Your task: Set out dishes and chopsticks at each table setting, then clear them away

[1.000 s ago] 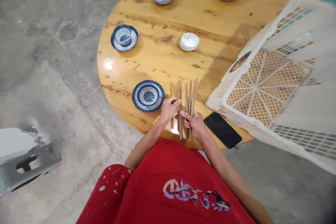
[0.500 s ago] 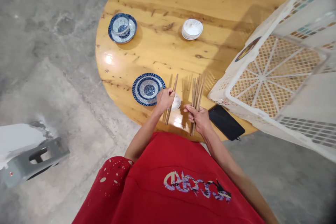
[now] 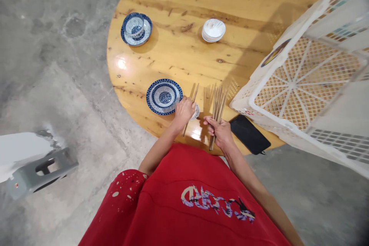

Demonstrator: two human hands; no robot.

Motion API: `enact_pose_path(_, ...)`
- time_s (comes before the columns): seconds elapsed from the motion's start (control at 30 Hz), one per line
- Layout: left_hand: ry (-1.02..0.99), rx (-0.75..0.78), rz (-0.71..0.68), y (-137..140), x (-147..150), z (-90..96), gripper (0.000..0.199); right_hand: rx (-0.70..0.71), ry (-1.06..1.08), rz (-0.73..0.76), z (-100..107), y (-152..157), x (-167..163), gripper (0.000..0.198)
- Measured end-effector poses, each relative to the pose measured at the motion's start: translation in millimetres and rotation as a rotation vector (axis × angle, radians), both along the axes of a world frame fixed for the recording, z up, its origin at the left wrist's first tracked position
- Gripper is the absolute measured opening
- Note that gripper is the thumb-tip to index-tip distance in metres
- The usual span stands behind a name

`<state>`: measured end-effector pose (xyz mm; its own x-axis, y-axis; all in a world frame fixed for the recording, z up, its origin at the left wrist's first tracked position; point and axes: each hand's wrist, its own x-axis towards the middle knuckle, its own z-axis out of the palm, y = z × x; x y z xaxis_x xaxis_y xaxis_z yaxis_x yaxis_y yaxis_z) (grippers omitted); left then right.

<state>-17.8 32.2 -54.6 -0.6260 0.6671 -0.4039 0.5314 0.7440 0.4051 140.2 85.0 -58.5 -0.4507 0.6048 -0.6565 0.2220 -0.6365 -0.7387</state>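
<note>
My left hand (image 3: pixel 184 112) is closed around a pair of wooden chopsticks (image 3: pixel 195 91), low over the table beside a blue-and-white plate (image 3: pixel 164 97). A small white dish (image 3: pixel 196 112) shows just right of that hand, partly covered by it. In my right hand (image 3: pixel 221 132) a bundle of several chopsticks (image 3: pixel 218 102) is gripped near its lower end, with the tips fanned slightly away from me. A black phone (image 3: pixel 250 134) lies on the table right of my right hand.
A large white plastic crate (image 3: pixel 271 96) stands at the right of the round wooden table (image 3: pixel 173 59). Farther back sit stacked white dishes (image 3: pixel 213 30) and a plate with a bowl (image 3: pixel 136 29). A grey stool (image 3: pixel 43 173) is on the floor at left.
My left hand has turned over the chopsticks and moved slightly right and down toward the table, covering more of them. My right hand keeps its bundle almost in place.
</note>
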Motion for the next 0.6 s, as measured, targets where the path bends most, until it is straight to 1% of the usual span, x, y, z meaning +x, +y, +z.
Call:
enact_pose_path(0.1, 0.015, 0.027, 0.01, -6, 0, 1.5, 0.031, 0.003, -0.002, 0.004, -1, 0, 0, 0.04)
enact_pose_path(0.17, 0.026, 0.077, 0.025, -13, -1, 3.0, 0.03, 0.002, -0.006, 0.007, -1, 0, 0, 0.04)
enact_pose_path(0.23, 0.031, 0.152, 0.046, -25, -3, 4.1, 0.029, 0.005, -0.012, 0.004, -1, 0, 1, 0.039)
enact_pose_path(0.33, 0.034, 0.235, 0.08, -53, -3, 2.4, 0.028, 0.021, -0.024, -0.005, -4, 1, 0, 0.039)
enact_pose_path(0.4, 0.034, 0.233, 0.108, -74, 1, -1.9, 0.028, 0.042, -0.042, -0.019, -8, 2, -3, 0.039)
enact_pose_path(0.47, 0.018, 0.196, 0.147, -91, 6, -8.1, 0.027, 0.069, -0.062, -0.032, -13, 3, -9, 0.038)
enact_pose_path(0.53, -0.021, 0.152, 0.188, -101, 13, -14.6, 0.027, 0.096, -0.079, -0.024, -17, 4, -17, 0.036)
enact_pose_path(0.6, -0.085, 0.138, 0.221, -102, 19, -20.1, 0.028, 0.124, -0.092, 0.005, -21, 3, -25, 0.033)
